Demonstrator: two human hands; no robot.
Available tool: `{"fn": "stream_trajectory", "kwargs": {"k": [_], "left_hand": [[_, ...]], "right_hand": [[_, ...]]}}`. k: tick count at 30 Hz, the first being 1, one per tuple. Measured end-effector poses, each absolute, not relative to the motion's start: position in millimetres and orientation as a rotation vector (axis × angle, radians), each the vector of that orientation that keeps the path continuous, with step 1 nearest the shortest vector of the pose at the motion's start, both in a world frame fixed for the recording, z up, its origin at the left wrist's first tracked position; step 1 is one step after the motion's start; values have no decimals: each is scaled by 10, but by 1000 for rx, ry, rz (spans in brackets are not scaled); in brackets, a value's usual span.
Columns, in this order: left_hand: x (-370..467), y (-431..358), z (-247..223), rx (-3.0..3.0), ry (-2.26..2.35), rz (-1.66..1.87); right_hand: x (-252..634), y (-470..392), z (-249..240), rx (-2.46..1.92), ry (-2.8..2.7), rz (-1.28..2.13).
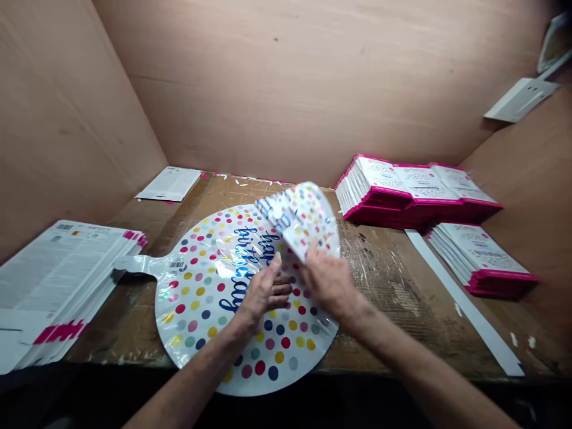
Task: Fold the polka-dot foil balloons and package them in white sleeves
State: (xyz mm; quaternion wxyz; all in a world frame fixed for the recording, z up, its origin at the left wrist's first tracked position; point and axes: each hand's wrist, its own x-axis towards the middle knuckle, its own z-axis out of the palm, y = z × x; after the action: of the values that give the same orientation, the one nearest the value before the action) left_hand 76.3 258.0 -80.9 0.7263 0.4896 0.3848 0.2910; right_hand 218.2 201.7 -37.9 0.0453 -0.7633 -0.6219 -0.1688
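Note:
A flat, round white foil balloon with coloured dots and blue "happy birthday" lettering lies on the cardboard-covered bench, its tail pointing left. Above its upper right part, my right hand grips a folded foil balloon with the same dots and blue lettering. Whether this folded foil is separate from the flat balloon cannot be made out for certain. My left hand is over the middle of the flat balloon, thumb raised and fingers apart, holding nothing. The front edge of the flat balloon hangs past the bench edge.
Stacks of pink-and-white packets stand at the back right, with another packet stack nearer. Printed white packets are piled at left; one packet lies behind. A white strip crosses the cardboard. Wooden walls enclose the bench.

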Motion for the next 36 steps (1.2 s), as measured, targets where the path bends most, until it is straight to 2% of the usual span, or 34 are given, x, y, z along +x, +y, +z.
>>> {"fn": "stream_trajectory", "kwargs": {"k": [3, 6, 8, 10, 13, 15, 17, 20, 22, 25, 29, 36], "left_hand": [[638, 2439, -890, 882, 867, 634], [348, 2577, -871, 856, 909, 631], [111, 2677, -814, 850, 873, 530], [-101, 2723, -768, 919, 870, 379], [-331, 2698, -785, 1334, 1120, 261], [-443, 2660, -855, 1762, 1324, 443], [-535, 2647, -949, 2182, 1219, 711], [-627, 2700, -1087, 2540, 727, 723], [-639, 2757, -1155, 2592, 672, 622], [-577, 2802, -1215, 2501, 859, 667], [-413, 2772, -1251, 2166, 1211, 961], [-249, 2770, -1194, 1848, 1563, 997]], "right_hand": [[1857, 1686, -842, -1977, -2135, -299], [1890, 1461, -860, -1527, -2349, -42], [2021, 1436, -814, -1340, -2408, -58], [2136, 1497, -822, -1310, -2411, -211], [2188, 1642, -918, -1333, -2500, -299], [2166, 1708, -972, -1309, -2586, -246], [2142, 1734, -985, -1294, -2610, -181], [2138, 1745, -950, -1316, -2555, -31], [2142, 1772, -928, -1397, -2430, 77], [2119, 1885, -933, -1634, -2097, 226], [2028, 2141, -979, -1942, -1704, 284], [1887, 2436, -948, -2335, -1691, 97]]}}
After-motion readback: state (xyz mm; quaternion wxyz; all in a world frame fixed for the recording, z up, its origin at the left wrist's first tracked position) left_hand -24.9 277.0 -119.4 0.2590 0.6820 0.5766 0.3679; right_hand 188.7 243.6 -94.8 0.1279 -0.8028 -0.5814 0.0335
